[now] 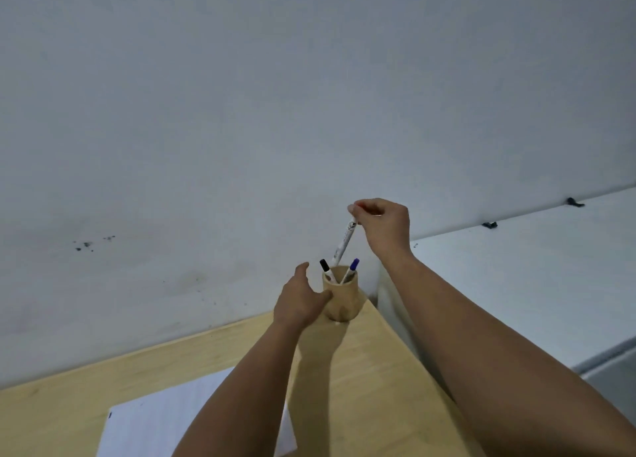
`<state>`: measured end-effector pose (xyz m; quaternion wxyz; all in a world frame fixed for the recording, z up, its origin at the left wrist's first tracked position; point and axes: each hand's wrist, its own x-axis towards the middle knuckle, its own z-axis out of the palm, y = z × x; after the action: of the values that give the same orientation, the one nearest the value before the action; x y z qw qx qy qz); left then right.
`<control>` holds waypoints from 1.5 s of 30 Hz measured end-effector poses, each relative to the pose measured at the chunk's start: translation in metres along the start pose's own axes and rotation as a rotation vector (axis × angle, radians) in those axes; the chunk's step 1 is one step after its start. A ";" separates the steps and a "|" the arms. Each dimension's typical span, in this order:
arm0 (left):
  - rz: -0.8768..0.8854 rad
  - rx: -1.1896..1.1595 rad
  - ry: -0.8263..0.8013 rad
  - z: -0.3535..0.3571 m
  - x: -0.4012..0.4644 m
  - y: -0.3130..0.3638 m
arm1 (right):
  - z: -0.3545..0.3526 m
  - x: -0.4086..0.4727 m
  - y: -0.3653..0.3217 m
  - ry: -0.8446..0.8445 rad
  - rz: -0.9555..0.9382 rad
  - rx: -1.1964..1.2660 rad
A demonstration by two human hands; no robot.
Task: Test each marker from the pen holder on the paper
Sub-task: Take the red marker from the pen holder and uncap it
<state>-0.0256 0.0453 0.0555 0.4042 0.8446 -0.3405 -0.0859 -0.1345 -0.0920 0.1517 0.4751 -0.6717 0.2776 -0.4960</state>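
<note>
Marker (344, 241) top in right hand (383, 224) grip — tip above pen holder (340, 293).

Your tan pen holder (340, 300) stands upright with two capped markers, black (326, 268) and blue (351, 268); a white marker (344, 240) is raised, tilted; paper (161, 418) lies flat nearby.

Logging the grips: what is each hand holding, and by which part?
Right hand pinches the white marker by its top end; left hand steadies the tan wooden pen holder's side.

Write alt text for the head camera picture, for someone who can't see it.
The right hand pinches the top of a white marker above a wooden pen holder, which the left hand steadies. Two capped markers stand inside; paper lies nearer on the table.
</note>
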 end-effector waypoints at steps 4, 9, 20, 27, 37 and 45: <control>0.036 0.025 0.058 -0.052 -0.029 0.009 | 0.009 -0.029 -0.042 -0.192 0.129 0.226; 0.036 0.079 0.115 -0.121 -0.077 -0.003 | 0.036 -0.091 -0.060 -0.488 0.117 0.083; -0.116 -0.014 0.253 -0.248 -0.165 -0.092 | 0.119 -0.216 -0.061 -1.071 0.277 -0.088; -0.190 -0.026 0.229 -0.277 -0.187 -0.132 | 0.164 -0.256 -0.056 -1.135 0.175 -0.054; -0.221 0.078 0.170 -0.256 -0.170 -0.172 | 0.208 -0.269 -0.032 -1.166 0.173 0.027; -0.301 0.167 0.286 -0.235 -0.135 -0.210 | 0.242 -0.268 0.010 -1.028 -0.027 -0.125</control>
<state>0.0779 0.3721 0.0370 0.3597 0.9200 -0.1558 0.0039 -0.0032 0.2182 0.0211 0.5028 -0.8592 0.0289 -0.0906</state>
